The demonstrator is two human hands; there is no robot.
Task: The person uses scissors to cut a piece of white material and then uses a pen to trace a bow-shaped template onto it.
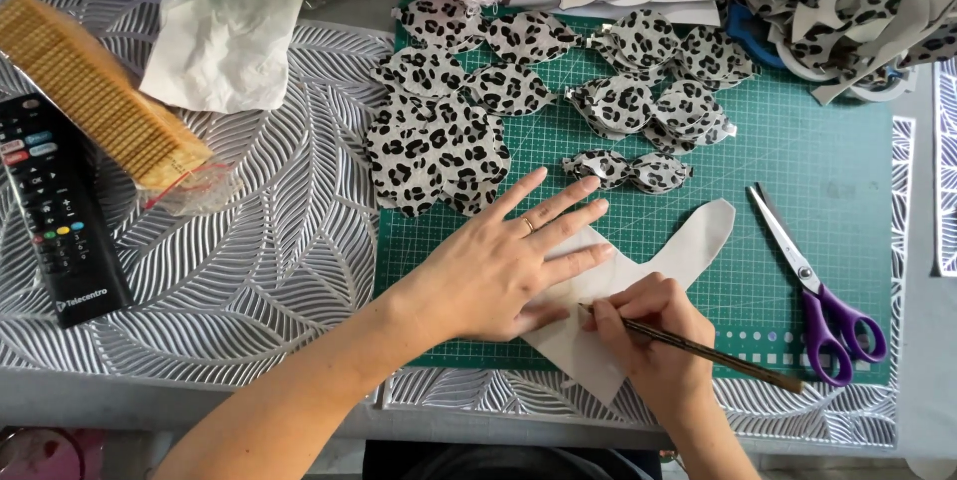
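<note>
Two hands work on one grey shape [688,246].
The left hand [503,266] presses it flat, fingers spread; the right hand [653,325] pinches a pencil [698,348] against it.

Grey surface [60,400] under even light, silvery leaf-pattern mats [269,251] laid across it — green gridded cutting mat [837,151] on top, dark floor below.

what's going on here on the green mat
A person is working at a green cutting mat. The left hand lies flat, fingers spread, pressing down a pale cut-out piece. The right hand holds a pencil with its tip on that piece, close to the left thumb. Purple-handled scissors lie unused to the right. Above, many leopard-print petal-shaped pieces are spread out and stacked. A remote control sits far left.
</note>
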